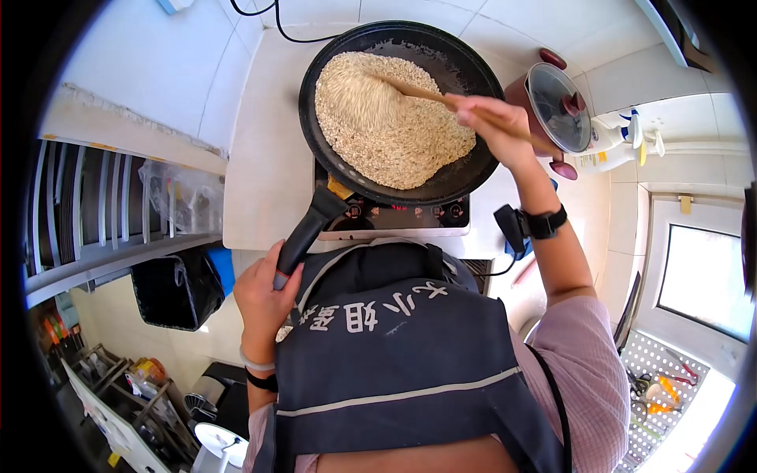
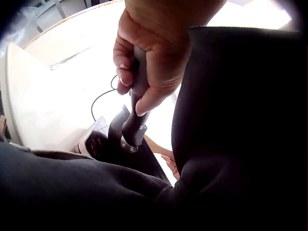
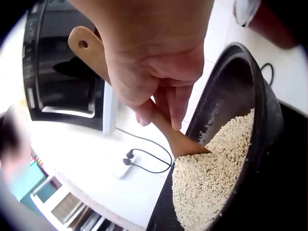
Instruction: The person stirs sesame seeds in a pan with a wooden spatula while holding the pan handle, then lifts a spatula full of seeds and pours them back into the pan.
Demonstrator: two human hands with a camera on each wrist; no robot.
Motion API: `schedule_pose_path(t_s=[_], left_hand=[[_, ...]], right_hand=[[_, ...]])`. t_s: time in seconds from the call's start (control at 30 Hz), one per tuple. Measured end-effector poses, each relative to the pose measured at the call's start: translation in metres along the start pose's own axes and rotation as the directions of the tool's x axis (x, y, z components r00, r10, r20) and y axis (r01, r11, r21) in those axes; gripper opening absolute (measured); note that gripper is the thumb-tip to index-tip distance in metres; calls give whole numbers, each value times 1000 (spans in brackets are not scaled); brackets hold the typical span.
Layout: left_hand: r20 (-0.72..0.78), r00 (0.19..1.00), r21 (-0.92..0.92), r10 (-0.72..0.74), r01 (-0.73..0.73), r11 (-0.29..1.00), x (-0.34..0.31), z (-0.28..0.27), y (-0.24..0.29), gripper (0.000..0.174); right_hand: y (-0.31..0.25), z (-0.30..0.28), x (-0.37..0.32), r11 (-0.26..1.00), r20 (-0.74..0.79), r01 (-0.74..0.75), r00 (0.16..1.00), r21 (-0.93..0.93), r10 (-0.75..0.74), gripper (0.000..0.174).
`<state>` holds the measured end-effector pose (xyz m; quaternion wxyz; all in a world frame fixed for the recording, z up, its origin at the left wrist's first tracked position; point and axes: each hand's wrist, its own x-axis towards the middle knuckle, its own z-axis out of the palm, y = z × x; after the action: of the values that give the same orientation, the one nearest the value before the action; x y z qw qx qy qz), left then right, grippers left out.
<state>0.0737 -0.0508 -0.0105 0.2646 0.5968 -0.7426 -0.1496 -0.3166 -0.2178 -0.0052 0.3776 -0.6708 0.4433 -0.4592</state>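
Note:
A black wok (image 1: 465,169) holds a wide heap of pale grains (image 1: 394,150), pushed toward its left side. My right hand (image 1: 501,130) grips a wooden spatula (image 1: 426,92) over the wok's right part, its blade partly buried in the grains. In the right wrist view, the fingers of my right hand (image 3: 159,86) curl round the spatula (image 3: 180,142) just above the blade, and grains (image 3: 207,178) lie against it. My left hand (image 1: 264,296) holds the wok's black handle (image 1: 303,236); the left wrist view shows my left hand (image 2: 154,57) wrapped round that handle (image 2: 139,86).
Under the wok is an induction cooker (image 1: 410,219) with red lights. A red pot (image 1: 520,98) with a glass lid (image 1: 558,106) stands to the right, beside spray bottles (image 1: 607,146). A rack (image 1: 87,193) and a black-lined bin (image 1: 169,292) are at the left.

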Motion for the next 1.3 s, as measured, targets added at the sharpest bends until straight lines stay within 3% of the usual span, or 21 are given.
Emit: schedule_pose_path(t_s=[0.03,0.1,0.17,0.3,0.43,0.5,0.57,0.63,0.7,0.73,0.9,0.97,1.0,1.03,1.13,1.2,1.23,1.3], left_hand=[[-3,1000,0,-2,2,1000,0,1,0,44],[-10,1000,-1,4,-4,1000,-1,2,-1,44],[-20,1000,0,9,-9,1000,-1,4,-2,44],[-56,998,9,39,-39,999,0,4,-1,47],[-65,997,15,41,-40,999,0,5,0,46],[-65,997,6,40,-40,999,-1,6,-1,46],[-68,997,3,36,-36,999,-1,5,-1,45],[-67,997,-12,32,-33,999,0,5,0,45],[-78,996,-11,42,-43,999,0,5,-1,45],[-88,995,-16,53,-55,998,0,5,-1,45],[-52,999,-18,13,-14,1000,-1,3,2,45],[-18,1000,-10,-6,6,1000,-1,1,0,45],[-31,1000,1,5,-5,1000,0,2,0,45],[-45,999,13,16,-15,1000,0,2,0,45],[-46,999,16,27,-26,1000,2,1,2,44],[-54,998,23,40,-39,999,1,3,-1,45],[-67,997,32,47,-45,998,2,4,-3,45],[-63,997,18,44,-43,999,2,4,-2,45]], right_hand=[[-9,-1,-8,1000,2,-4,1000,0,4,16],[-37,-8,-24,968,302,169,947,-188,-107,18],[-84,-12,-35,887,470,332,869,-320,-156,18],[-128,-22,-56,845,458,347,878,-408,-139,18],[-134,-22,-65,879,368,291,918,-379,-146,17],[-118,-6,-66,926,380,284,908,-247,-177,16],[-100,9,-60,910,374,299,910,-286,-181,14],[-75,15,-48,849,355,425,882,-313,-310,14],[-66,17,-39,849,244,323,940,-419,-237,13],[-61,16,-36,904,158,197,976,-379,-147,14],[-36,-6,-19,796,-43,207,959,-569,-281,14],[-44,-16,-19,783,-107,135,962,-608,-250,14],[-49,-19,-20,803,-157,106,958,-587,-242,14],[-51,-25,-24,883,-250,5,958,-470,-139,12],[-52,-40,-18,881,-309,61,923,-470,-228,13],[-31,-48,-10,892,-408,-62,902,-448,-142,14],[-19,-45,-8,891,-415,-66,898,-449,-142,14],[2,-22,-2,874,-312,80,915,-479,-255,15]])
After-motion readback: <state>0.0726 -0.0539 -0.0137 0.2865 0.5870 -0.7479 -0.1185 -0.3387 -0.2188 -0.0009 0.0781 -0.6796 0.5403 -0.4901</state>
